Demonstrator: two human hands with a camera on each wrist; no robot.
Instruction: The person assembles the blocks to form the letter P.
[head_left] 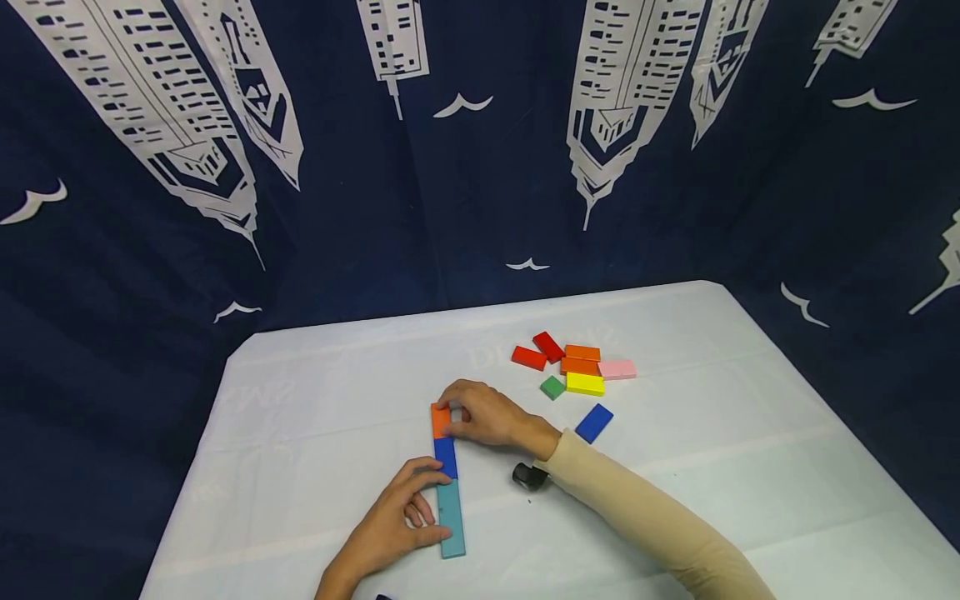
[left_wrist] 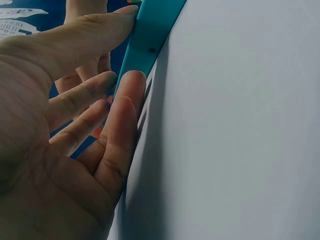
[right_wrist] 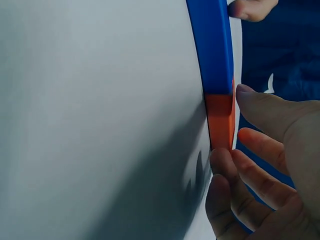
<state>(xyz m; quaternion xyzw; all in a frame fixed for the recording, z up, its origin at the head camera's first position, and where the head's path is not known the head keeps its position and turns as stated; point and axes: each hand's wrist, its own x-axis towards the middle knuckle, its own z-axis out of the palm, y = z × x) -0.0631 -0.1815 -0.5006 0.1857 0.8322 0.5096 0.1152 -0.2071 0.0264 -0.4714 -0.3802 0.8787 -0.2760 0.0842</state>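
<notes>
Three blocks lie end to end in a line on the white table: an orange block point(head_left: 441, 422) at the far end, a blue block point(head_left: 446, 457) in the middle and a longer teal block point(head_left: 451, 518) nearest. The right hand point(head_left: 487, 414) holds the orange block between thumb and fingers; in the right wrist view the orange block point(right_wrist: 220, 120) meets the blue block point(right_wrist: 212, 47). Fingers of the left hand point(head_left: 396, 517) touch the blue and teal blocks from the left, its thumb on the teal block point(left_wrist: 152, 37).
At the back right of the table point(head_left: 300, 500) lie red blocks, orange blocks, a pink block point(head_left: 618, 370), a yellow block point(head_left: 585, 384) and a green block point(head_left: 552, 387). Another blue block point(head_left: 594, 423) is nearer. A black object point(head_left: 529, 477) sits by the right forearm.
</notes>
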